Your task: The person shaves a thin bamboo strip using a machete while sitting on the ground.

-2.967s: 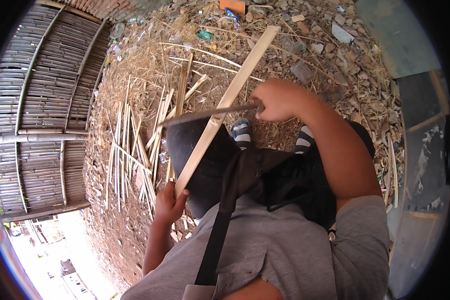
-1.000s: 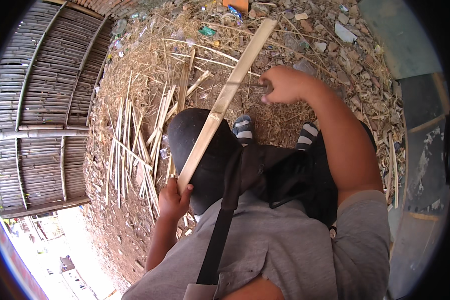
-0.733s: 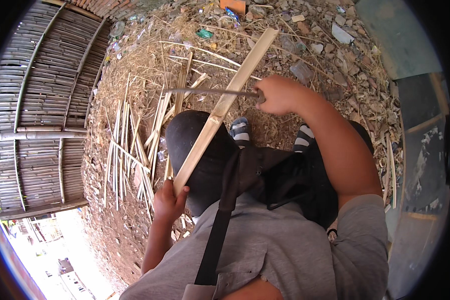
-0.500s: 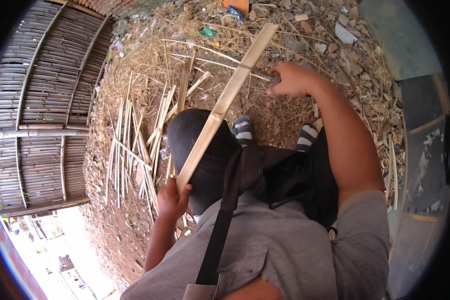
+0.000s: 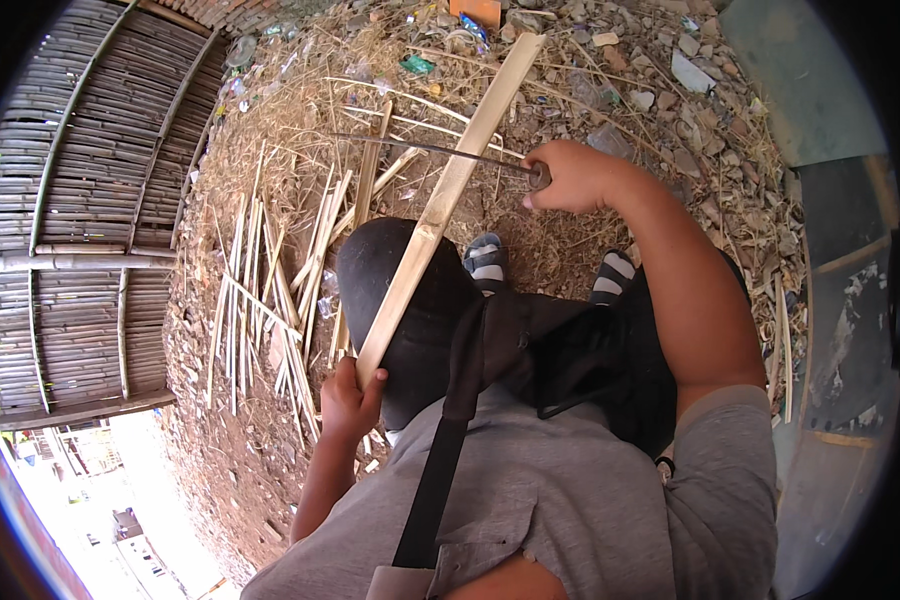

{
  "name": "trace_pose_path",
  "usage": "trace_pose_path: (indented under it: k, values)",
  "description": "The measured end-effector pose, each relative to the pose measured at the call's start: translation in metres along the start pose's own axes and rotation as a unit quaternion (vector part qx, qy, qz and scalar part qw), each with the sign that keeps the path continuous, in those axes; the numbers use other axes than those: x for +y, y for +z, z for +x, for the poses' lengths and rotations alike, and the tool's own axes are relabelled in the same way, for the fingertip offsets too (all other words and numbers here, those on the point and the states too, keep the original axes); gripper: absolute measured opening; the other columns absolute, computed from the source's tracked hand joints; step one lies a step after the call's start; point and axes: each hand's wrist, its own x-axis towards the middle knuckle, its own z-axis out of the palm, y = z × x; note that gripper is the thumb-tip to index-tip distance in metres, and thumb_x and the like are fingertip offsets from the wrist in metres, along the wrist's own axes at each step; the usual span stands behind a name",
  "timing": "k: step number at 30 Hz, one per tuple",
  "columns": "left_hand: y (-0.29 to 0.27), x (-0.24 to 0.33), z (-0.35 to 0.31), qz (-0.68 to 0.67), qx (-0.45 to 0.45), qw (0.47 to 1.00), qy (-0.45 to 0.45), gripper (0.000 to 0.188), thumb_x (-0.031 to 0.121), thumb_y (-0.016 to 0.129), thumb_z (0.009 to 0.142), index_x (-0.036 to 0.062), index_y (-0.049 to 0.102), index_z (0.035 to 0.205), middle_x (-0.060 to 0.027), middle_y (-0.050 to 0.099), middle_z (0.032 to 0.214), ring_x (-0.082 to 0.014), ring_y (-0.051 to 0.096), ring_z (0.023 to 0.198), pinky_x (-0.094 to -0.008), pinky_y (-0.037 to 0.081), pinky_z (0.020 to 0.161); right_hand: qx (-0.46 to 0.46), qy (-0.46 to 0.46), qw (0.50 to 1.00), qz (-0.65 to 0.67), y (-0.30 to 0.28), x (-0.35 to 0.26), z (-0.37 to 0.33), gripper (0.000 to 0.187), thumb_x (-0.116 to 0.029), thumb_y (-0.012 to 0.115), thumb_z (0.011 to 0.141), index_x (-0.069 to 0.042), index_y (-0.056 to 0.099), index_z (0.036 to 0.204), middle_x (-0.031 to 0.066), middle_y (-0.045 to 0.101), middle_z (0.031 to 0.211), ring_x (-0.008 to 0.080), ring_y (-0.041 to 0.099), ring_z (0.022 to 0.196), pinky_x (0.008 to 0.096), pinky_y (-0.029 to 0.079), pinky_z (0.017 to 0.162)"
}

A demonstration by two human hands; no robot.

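A long split bamboo strip (image 5: 446,205) slants from my left side up and away to the right, lying over my black-trousered left thigh (image 5: 382,262). My left hand (image 5: 348,400) is closed around its near end, thumb on one side. My right hand (image 5: 573,177) grips the dark handle of a long knife (image 5: 410,146). Seen almost edge-on, the thin blade points left and crosses the strip around its upper middle. Whether the edge touches the bamboo or hovers over it, I cannot tell.
Several cut bamboo strips (image 5: 260,290) lie in a loose pile on the ground to my left. Beyond are dry straw, rubble (image 5: 685,150) and litter. A bamboo-slat panel (image 5: 90,150) stands at far left, grey sheets (image 5: 850,300) at right. My sandalled feet (image 5: 485,262) are in front.
The knife and my right hand have shifted slightly left and down along the strip, and the blade now shows at length. The strip's far end has tilted a little left.
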Motion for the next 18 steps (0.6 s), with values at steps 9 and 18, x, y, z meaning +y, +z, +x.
trace_pose_path:
  k: [9,18]
  values:
    - [-0.006,-0.003,-0.003,-0.014,-0.009,1.0,0.001,0.041,0.037,0.071,0.092,0.0025,0.049,0.084,-0.0187,0.056,0.059,-0.0428,0.061,0.057,-0.0488,0.045,0.051,-0.017,-0.035,0.992,-0.12,0.005,-0.03,-0.01,0.035,-0.024,0.076,0.081,-0.001,0.069,0.107,0.0201,0.07,0.087,0.0368,0.069,0.083,0.045,0.054,0.076]
    - [-0.015,-0.004,0.003,-0.071,-0.047,0.996,0.0,0.042,0.037,0.068,0.095,0.0007,0.051,0.084,-0.0183,0.057,0.061,-0.0412,0.061,0.058,-0.047,0.045,0.053,0.02,-0.007,0.998,-0.051,0.011,-0.026,-0.006,0.026,-0.021,0.07,0.08,-0.007,0.071,0.102,0.0158,0.071,0.094,0.036,0.069,0.091,0.0467,0.055,0.079]
